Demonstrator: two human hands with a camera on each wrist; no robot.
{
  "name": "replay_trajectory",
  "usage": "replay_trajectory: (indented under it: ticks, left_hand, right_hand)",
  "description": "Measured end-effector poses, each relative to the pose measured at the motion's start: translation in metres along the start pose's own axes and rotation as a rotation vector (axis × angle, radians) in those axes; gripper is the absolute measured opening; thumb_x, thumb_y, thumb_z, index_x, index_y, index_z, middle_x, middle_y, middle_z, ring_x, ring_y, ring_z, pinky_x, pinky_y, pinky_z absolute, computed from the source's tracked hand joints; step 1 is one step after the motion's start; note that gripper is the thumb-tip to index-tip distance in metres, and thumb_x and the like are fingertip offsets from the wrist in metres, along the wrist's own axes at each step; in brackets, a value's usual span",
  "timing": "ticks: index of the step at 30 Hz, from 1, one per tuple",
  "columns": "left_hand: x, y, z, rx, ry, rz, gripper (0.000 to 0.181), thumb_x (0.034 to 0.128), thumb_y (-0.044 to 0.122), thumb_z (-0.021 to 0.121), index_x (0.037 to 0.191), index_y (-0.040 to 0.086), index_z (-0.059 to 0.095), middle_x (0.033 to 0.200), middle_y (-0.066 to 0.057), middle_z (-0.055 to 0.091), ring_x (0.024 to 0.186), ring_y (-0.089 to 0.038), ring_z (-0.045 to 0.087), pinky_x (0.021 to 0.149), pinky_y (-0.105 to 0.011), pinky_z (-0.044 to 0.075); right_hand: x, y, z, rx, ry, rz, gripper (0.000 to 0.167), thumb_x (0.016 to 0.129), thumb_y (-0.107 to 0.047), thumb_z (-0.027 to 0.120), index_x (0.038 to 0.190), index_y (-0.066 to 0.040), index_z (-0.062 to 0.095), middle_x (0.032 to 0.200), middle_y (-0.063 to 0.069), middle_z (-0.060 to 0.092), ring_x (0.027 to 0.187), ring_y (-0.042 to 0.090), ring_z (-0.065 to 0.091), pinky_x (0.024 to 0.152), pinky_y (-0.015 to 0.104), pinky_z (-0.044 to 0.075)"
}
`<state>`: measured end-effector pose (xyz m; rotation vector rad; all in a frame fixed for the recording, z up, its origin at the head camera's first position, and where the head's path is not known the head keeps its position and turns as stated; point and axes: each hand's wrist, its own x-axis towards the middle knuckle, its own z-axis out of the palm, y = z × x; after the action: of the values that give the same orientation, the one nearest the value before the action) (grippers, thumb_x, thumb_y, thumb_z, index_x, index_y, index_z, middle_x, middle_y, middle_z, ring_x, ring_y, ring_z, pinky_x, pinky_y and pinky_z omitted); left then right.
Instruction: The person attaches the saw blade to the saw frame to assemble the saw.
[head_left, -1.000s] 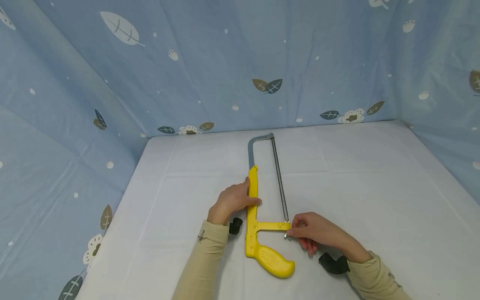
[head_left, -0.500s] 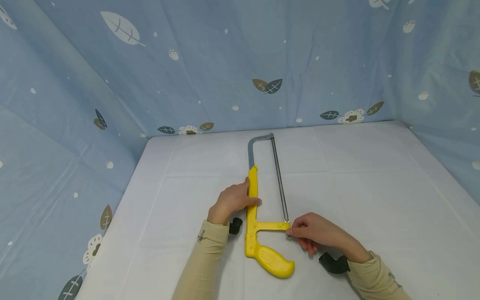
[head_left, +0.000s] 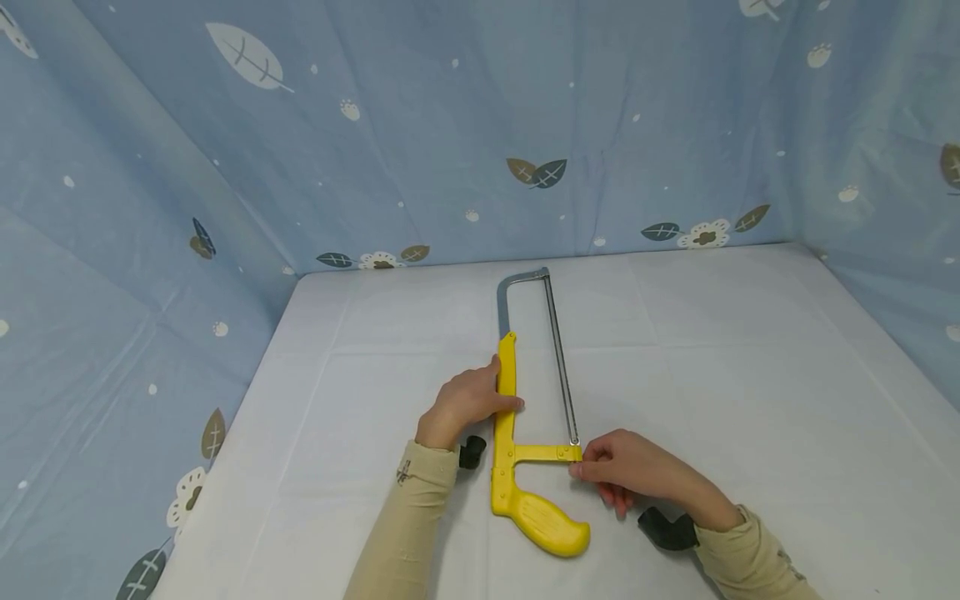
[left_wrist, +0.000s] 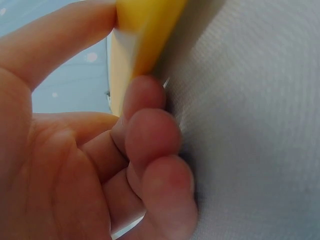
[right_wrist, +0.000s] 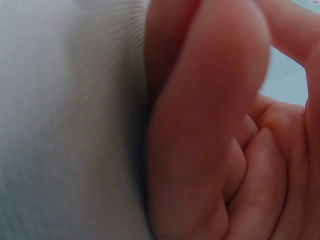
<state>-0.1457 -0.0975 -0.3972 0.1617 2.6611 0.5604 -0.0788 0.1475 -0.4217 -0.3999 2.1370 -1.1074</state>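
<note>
A hacksaw (head_left: 507, 367) with a yellow frame lies flat on the white cloth, its yellow handle (head_left: 551, 525) toward me. Along its right side runs the metal blade (head_left: 561, 358). My left hand (head_left: 461, 402) holds the frame's spine from the left, thumb across it; in the left wrist view the thumb presses the yellow frame (left_wrist: 145, 35) while other fingers curl beside it. My right hand (head_left: 637, 467) pinches the wing nut below the blade's near end. Fingers hide that nut now, and the right wrist view shows only curled fingers (right_wrist: 210, 115) against the cloth.
A white cloth (head_left: 735, 375) covers the table. Blue curtains (head_left: 420, 150) with leaf prints enclose its back and sides. Black wrist-camera mounts (head_left: 667, 529) sit under both wrists, close to the cloth.
The wing nut, visible one second ago, is now hidden by the right hand's fingers. The right thumb has shifted slightly left. The left hand and hacksaw have stayed put.
</note>
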Motion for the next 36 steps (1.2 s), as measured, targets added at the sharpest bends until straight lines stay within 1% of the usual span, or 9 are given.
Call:
replay_trajectory:
  ticks: [9, 17, 23, 27, 31, 36]
  left_hand:
    - [0.0001, 0.0004, -0.0001, 0.002, -0.005, -0.013, 0.088, 0.0769, 0.050, 0.062, 0.143, 0.011, 0.020, 0.094, -0.003, 0.055, 0.077, -0.018, 0.050, 0.068, -0.032, 0.040]
    - [0.0003, -0.0003, 0.0002, 0.004, 0.000, 0.002, 0.087, 0.0771, 0.049, 0.062, 0.143, 0.010, 0.020, 0.093, -0.003, 0.055, 0.075, -0.017, 0.050, 0.065, -0.031, 0.040]
    - [0.0011, -0.0014, 0.0011, 0.008, 0.001, 0.010, 0.086, 0.0770, 0.049, 0.062, 0.143, 0.010, 0.021, 0.095, -0.002, 0.056, 0.075, -0.016, 0.050, 0.065, -0.031, 0.040]
    - [0.0014, -0.0019, 0.0014, 0.000, 0.003, 0.016, 0.086, 0.0767, 0.048, 0.063, 0.142, 0.009, 0.022, 0.091, -0.002, 0.056, 0.073, -0.016, 0.050, 0.064, -0.031, 0.040]
    - [0.0008, -0.0019, 0.0015, 0.002, 0.000, 0.014, 0.087, 0.0769, 0.048, 0.063, 0.143, 0.010, 0.021, 0.092, -0.002, 0.055, 0.073, -0.016, 0.050, 0.063, -0.030, 0.040]
    - [0.0012, -0.0016, 0.0013, 0.007, 0.002, 0.014, 0.087, 0.0771, 0.048, 0.062, 0.142, 0.009, 0.021, 0.093, -0.002, 0.056, 0.073, -0.016, 0.050, 0.063, -0.030, 0.040]
  right_hand:
    - [-0.0005, -0.0005, 0.0000, -0.024, -0.004, -0.029, 0.035, 0.081, -0.043, 0.061, 0.075, -0.008, 0.057, 0.050, 0.002, 0.053, 0.040, 0.020, 0.053, 0.041, 0.031, 0.044]
    - [-0.0013, -0.0001, -0.0018, 0.022, -0.032, -0.060, 0.033, 0.083, -0.038, 0.060, 0.075, -0.006, 0.057, 0.052, 0.003, 0.053, 0.041, 0.022, 0.054, 0.042, 0.032, 0.044]
    - [0.0003, 0.0034, -0.0021, 0.053, -0.056, -0.077, 0.031, 0.084, -0.036, 0.059, 0.077, -0.005, 0.058, 0.053, 0.003, 0.054, 0.042, 0.022, 0.055, 0.041, 0.031, 0.044]
    - [0.0015, 0.0047, -0.0028, 0.070, -0.069, -0.082, 0.030, 0.086, -0.035, 0.057, 0.079, -0.006, 0.060, 0.054, 0.004, 0.055, 0.043, 0.023, 0.055, 0.041, 0.030, 0.044]
    - [0.0025, 0.0057, -0.0039, 0.078, -0.062, -0.077, 0.029, 0.087, -0.034, 0.056, 0.081, -0.006, 0.061, 0.055, 0.005, 0.056, 0.043, 0.023, 0.056, 0.042, 0.030, 0.045]
    - [0.0035, 0.0069, -0.0044, 0.092, -0.031, -0.058, 0.030, 0.084, -0.034, 0.060, 0.085, -0.005, 0.056, 0.054, 0.006, 0.056, 0.041, 0.023, 0.056, 0.040, 0.031, 0.045]
